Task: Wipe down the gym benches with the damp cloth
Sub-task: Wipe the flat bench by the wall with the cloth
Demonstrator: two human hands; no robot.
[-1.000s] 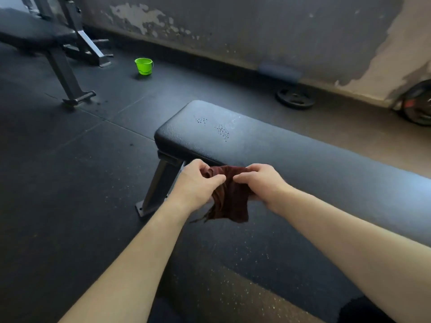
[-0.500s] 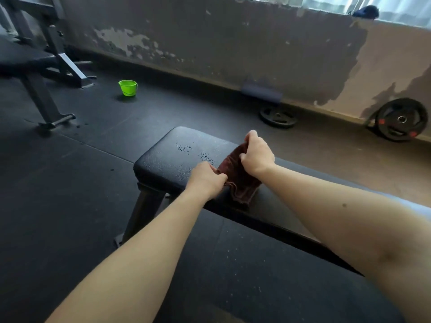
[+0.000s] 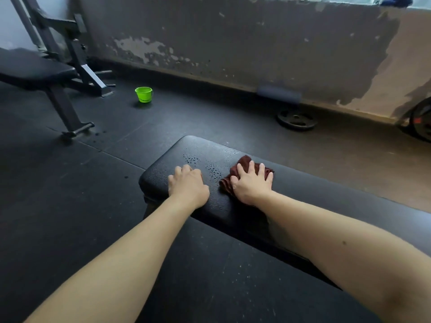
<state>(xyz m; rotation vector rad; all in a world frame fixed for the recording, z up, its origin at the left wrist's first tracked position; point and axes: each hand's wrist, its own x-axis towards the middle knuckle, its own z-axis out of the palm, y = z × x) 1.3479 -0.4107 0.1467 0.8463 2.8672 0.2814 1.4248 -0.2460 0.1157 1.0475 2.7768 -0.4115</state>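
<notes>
Right hand flat on cloth, fingers spread | left hand braces bench end, fingers relaxed, holding nothing | cloth beside droplets | tip: press evenly, 1 long overlapping sweep left through them.

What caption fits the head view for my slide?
Right hand presses dark red cloth on black bench; left hand rests beside water droplets.
</notes>
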